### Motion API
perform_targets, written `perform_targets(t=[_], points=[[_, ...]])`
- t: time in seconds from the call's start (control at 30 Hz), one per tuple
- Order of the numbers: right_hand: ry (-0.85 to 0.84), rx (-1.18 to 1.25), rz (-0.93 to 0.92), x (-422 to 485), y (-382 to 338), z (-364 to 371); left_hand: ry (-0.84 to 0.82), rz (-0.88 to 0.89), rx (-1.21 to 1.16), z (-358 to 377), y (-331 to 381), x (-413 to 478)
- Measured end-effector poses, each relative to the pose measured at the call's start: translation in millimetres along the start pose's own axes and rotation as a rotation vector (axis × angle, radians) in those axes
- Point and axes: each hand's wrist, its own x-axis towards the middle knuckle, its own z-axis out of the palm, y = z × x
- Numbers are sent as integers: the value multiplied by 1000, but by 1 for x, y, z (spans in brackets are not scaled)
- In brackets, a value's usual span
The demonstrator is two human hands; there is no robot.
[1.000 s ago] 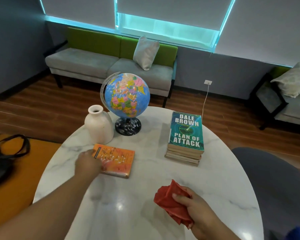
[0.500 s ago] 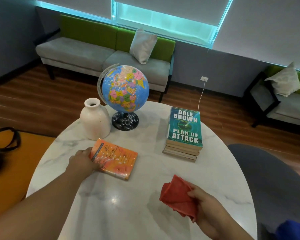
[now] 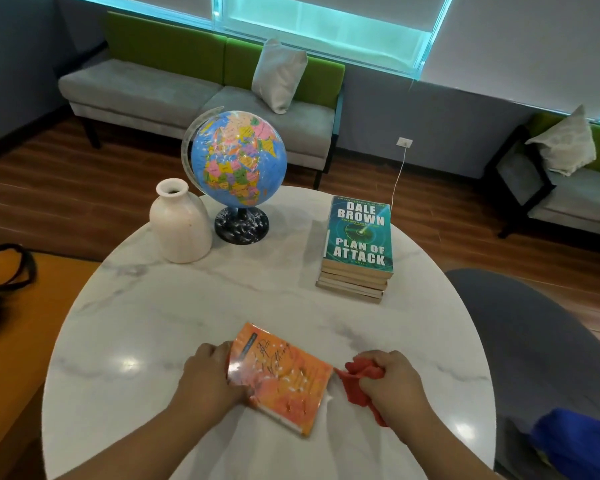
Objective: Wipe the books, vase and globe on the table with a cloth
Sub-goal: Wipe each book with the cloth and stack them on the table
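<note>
Orange book (image 3: 281, 379): is lying flat on the near part of the table, turned at a slant. Its glossy cover is catching the glare and showing looping dark script, and pale page edges are showing along its near side.
Left hand (image 3: 210, 375): is gripping the book's left edge, with its fingers curling over the cover's rim and its knuckles facing up.
Right hand (image 3: 390, 382): is clutching the cloth in a fist just right of the book, its fingers wrapping tightly around the bunched fabric.
Red cloth (image 3: 355, 375): is crumpling out of the fist on both sides. One fold is reaching toward the book's right corner and seems to be touching it, though blur there is making this hard to tell.
Stack of books (image 3: 359, 244): is sitting well apart on the far right of the table, with a teal "Plan of Attack" cover facing up on top.
Globe (image 3: 238, 161): is standing tilted on a dark speckled base at the far edge.
Vase (image 3: 181, 230): cream, upright, is standing just left of the globe's base.
Table (image 3: 187, 306): round, white marble with grey veins, is reflecting ceiling lights.
Sofa (image 3: 146, 88): grey and green, is carrying a pale cushion (image 3: 279, 74) behind the table.
</note>
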Motion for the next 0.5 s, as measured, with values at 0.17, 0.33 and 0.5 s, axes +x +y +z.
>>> perform_targets(t=[0.17,0.33,0.5], points=[[-34,45,-121,-4,23,18,7,49,-26,16,-2,-9],[-172,-215,-125,-2,46,24,14,60,-61,17,-6,-9],[-117,-315,-215,0,59,26,16,70,-54,18,-7,-9]])
